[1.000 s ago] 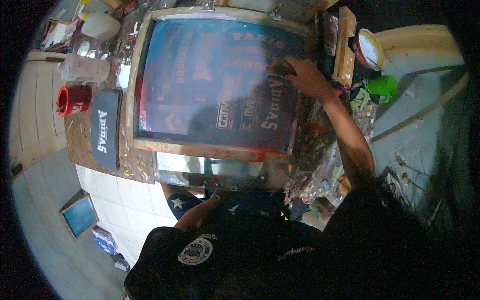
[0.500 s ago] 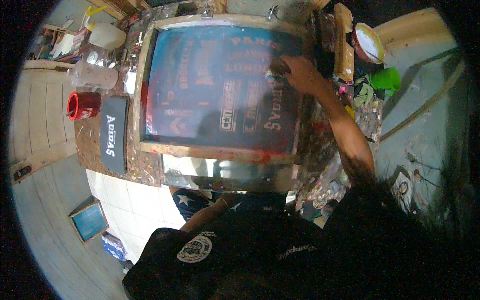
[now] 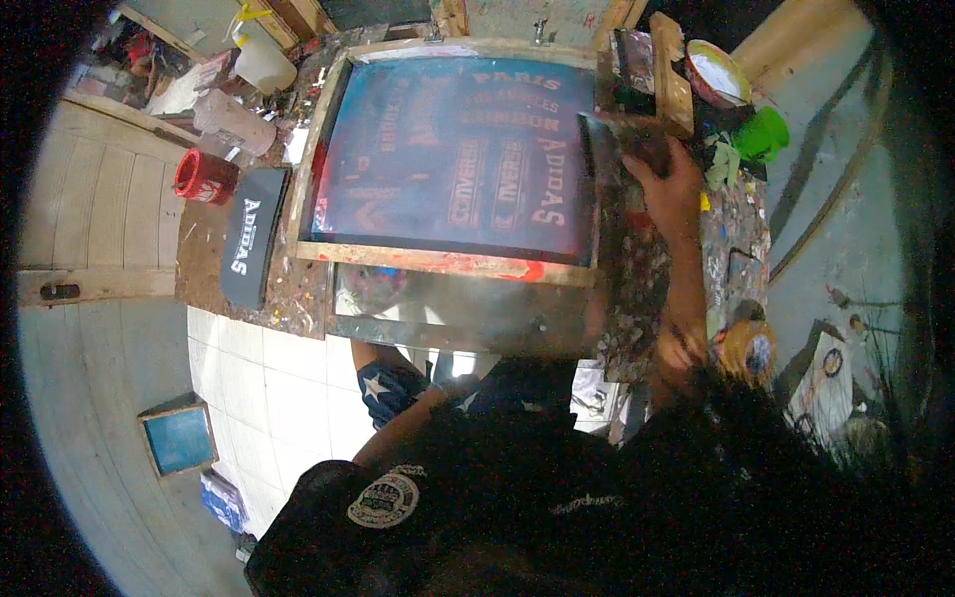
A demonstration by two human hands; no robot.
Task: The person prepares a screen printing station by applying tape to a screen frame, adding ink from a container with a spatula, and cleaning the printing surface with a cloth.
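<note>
A screen frame (image 3: 418, 251) with wooden sides and translucent blue-pink mesh (image 3: 388, 189) bearing lettered stencils lies on the paint-spattered bench (image 3: 214, 279), above a glass sheet (image 3: 458, 313). My right hand (image 3: 662, 174) is just right of the frame, fingers curled round something dark that I cannot make out. My left hand (image 3: 453, 388) hangs low below the bench's front edge by my star-patterned trousers (image 3: 388, 393), its fingers hidden in shadow. A dark board (image 3: 254, 239) with white lettering lies left of the frame.
A red pot (image 3: 204, 174), cloudy bottle (image 3: 234, 124) and spray bottle (image 3: 264, 65) stand at left. At right are a wooden piece (image 3: 671, 75), white-filled bowl (image 3: 716, 75), green cup (image 3: 761, 134) and tape roll (image 3: 746, 353). A small framed screen (image 3: 179, 438) rests lower left.
My right hand has moved from over the mesh to beside the frame's right side. The bench sits higher in the picture. My left hand stays low.
</note>
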